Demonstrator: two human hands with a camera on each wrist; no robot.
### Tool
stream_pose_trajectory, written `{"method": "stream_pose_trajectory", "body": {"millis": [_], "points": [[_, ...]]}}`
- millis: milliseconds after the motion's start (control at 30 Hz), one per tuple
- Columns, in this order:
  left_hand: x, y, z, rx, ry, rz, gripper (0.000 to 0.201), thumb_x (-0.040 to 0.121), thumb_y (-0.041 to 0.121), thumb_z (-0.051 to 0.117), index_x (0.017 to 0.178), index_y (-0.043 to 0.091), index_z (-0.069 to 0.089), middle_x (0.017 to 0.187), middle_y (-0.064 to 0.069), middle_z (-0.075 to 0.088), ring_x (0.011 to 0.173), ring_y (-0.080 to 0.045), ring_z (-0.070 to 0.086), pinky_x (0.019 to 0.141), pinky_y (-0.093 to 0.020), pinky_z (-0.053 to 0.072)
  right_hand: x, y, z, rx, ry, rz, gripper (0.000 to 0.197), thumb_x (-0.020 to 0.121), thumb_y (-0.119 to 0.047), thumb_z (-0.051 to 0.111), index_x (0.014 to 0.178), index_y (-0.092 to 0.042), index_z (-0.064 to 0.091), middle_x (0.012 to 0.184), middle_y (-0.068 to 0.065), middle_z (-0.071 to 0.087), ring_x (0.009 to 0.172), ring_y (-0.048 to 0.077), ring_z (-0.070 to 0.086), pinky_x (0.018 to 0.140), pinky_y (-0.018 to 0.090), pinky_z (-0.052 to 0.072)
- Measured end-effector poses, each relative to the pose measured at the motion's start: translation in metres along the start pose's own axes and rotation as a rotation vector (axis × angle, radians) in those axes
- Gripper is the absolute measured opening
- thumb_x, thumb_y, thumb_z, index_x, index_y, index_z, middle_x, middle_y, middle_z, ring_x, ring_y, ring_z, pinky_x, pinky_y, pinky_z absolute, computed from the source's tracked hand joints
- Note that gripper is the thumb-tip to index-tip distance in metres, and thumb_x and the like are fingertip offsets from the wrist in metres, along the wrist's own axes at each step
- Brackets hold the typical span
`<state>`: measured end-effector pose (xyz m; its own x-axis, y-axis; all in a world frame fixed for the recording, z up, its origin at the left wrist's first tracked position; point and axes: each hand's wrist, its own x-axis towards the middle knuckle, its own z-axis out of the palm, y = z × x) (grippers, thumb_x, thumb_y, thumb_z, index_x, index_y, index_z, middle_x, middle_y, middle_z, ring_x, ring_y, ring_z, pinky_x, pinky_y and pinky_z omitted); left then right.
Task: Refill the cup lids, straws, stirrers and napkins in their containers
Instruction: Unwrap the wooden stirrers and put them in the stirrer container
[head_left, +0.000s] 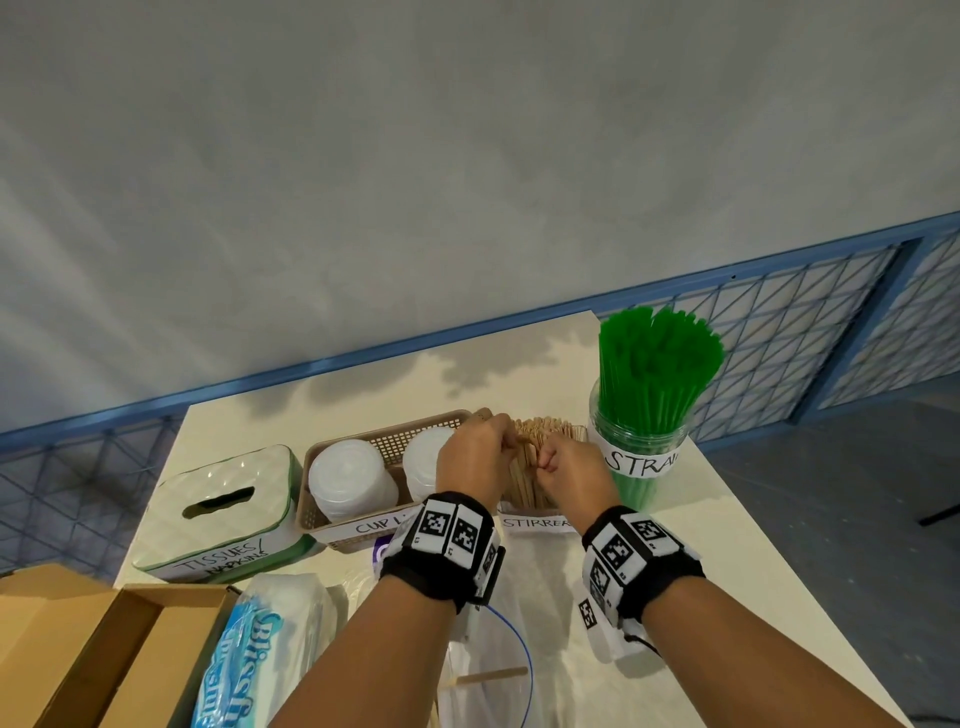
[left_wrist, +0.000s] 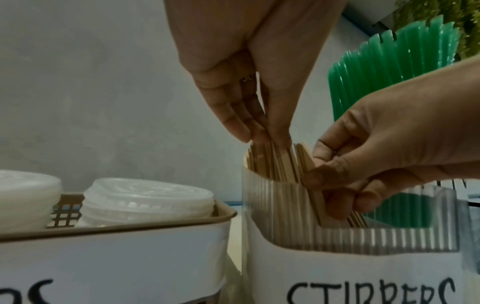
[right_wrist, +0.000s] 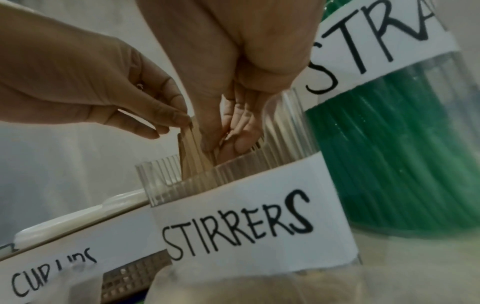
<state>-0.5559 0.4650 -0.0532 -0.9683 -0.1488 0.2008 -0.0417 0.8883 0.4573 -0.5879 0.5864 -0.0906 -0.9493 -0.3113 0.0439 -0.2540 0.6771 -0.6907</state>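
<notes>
Both hands, left hand and right hand, pinch wooden stirrers, too many to count, perhaps dozens, in the one stirrer container; two lid stacks beside it.

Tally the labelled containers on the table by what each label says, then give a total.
Tissues/napkins box: 1
Cup lids basket: 1
Stirrers holder: 1
Straws jar: 1
Total: 4
</notes>
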Motion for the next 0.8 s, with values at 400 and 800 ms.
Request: {"method": "stream_pose_trajectory", "body": {"millis": [400,800], "points": [[0.002,-0.012,0.017,0.353,-0.381,0.128,0.059,0.100,0.005,0.033,0.150,0.011,0.004,0.159,-0.005,0.000,0.147,-0.018,0.004,0.116,-0.032,0.014,-0.006,-0.001,-0.006,-0.051,-0.017,-0.010,0.006,0.084,-0.008,0.064,0.079,-0.009,0.060,0.062,-0.008,0.048,0.064,0.012,0.051,0.062,0.018,0.039],[-0.074,-0.002,-0.092,0.166,-0.237,-0.287,0.039,0.097,0.026,0.044,0.129,0.003,0.044,0.127,-0.015,0.057,0.117,-0.027,0.053,0.089,-0.029,0.038,-0.086,-0.061,-0.026,0.206,-0.297,-0.102,0.017,0.089,-0.018,0.060,0.073,-0.019,0.057,0.065,-0.005,0.059,0.052,0.000,0.055,0.054,0.009,0.041]]}}
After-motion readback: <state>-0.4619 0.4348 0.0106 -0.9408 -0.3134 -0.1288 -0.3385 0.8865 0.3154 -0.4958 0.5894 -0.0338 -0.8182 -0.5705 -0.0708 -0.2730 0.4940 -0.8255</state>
